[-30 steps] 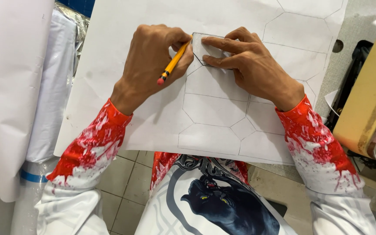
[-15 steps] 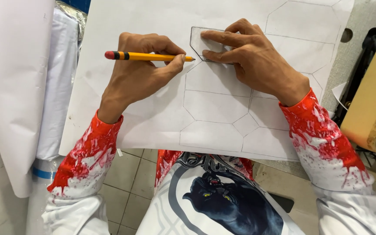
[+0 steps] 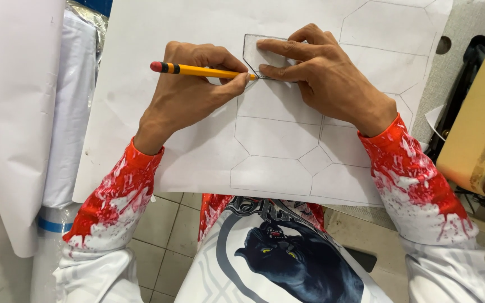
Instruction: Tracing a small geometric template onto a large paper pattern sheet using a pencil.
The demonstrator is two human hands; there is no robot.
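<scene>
Pencil (image 3: 197, 70) in left hand (image 3: 189, 95) traces template (image 3: 262, 56) under right hand (image 3: 321, 78).

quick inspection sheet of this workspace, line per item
surface: large white paper sheet with pencilled polygon outlines, overhanging the near edge above a tiled floor
job's things: yellow pencil, red eraser end pointing left, tip at the lower left corner of a small pale template lying flat on the sheet
clutter: white rolled material at left; tan block at right
grippers: left hand holds the pencil; right hand presses the template down with its fingers
cables: nothing seen
surroundings: dark object beside the tan block, too unclear to identify
</scene>
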